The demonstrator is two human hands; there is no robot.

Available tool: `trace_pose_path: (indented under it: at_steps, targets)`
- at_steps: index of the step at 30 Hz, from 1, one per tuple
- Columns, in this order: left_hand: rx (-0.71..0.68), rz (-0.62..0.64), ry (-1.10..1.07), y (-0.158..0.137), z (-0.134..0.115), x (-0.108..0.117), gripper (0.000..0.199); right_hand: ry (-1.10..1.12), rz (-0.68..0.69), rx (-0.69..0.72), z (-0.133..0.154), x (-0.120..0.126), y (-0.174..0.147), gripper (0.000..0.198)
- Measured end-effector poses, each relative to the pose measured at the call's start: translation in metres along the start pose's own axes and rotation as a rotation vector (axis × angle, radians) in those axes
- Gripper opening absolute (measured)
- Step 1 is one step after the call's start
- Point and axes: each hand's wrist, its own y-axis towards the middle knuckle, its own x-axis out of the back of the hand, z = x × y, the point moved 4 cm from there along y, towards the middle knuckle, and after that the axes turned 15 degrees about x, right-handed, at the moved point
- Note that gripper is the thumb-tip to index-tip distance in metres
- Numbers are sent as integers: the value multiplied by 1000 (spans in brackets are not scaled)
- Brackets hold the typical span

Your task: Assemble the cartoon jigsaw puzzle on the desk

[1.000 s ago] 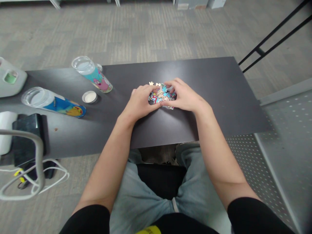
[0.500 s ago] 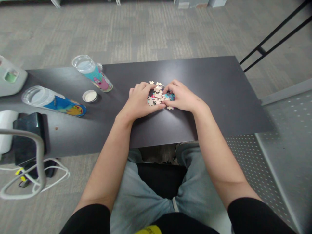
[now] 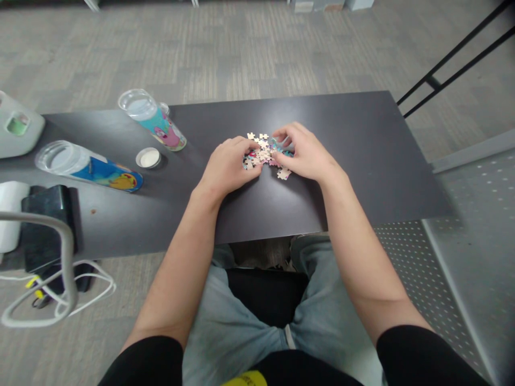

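Note:
A small heap of jigsaw puzzle pieces (image 3: 263, 154) lies on the dark table (image 3: 354, 155), some with pale backs up, others showing blue, red or pink print. My left hand (image 3: 230, 165) curves around the heap's left side, thumb and fingers apart and touching its edge. On the other side my right hand (image 3: 302, 151) arches over the right part of the pieces, its fingers parted. Its fingertips partly hide the blue pieces beneath. A few pieces lie just below the heap, near my right thumb.
Left of my hands stand a clear-topped tube with pink cartoon print (image 3: 167, 128) and a blue tube (image 3: 108, 171). A round white lid (image 3: 148, 158) sits between them. Farther left are a black box (image 3: 47, 228), a white cable (image 3: 100, 279) and a white container (image 3: 18, 126).
My right hand has shifted slightly right and up, and its fingers have spread. My left thumb has drawn back left, away from my right thumb. The pieces have shifted a little.

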Motion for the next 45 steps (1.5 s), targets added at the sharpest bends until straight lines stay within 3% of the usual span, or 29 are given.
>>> trace_pose_path:
  at_steps: [6,8,12,15,18,23,28,32,38,40,43,45]
  targets:
    - [18,-50,-144,2,3,0,34,-192,95,-29,0,-10,-1,86]
    - [24,-68,-183,4,5,0,31,-201,147,-43,2,-13,0,78]
    - [27,-53,-231,3,6,1,29,-151,167,-17,11,-14,4,38]
    - [19,15,-129,-1,4,0,43,-109,161,3,15,-14,7,27]
    - [59,49,25,-2,6,0,61,-39,142,30,12,-16,9,23]
    - [68,89,-69,1,7,-1,41,121,46,31,10,-13,9,27]
    - [65,69,-179,1,6,-2,32,132,-36,-25,18,1,9,30]
    - [42,55,-239,0,2,-1,32,124,-28,-38,18,8,8,37]
    - [48,-19,-231,-2,-1,14,29,95,7,38,8,23,-2,31]
    - [63,-39,-159,-6,5,22,39,9,44,-1,-3,26,-11,49]
    - [146,-10,-9,-15,21,28,79,-103,116,-111,-22,26,-23,87]
    - [195,22,61,-20,32,29,96,-112,161,-126,-26,20,-25,85]
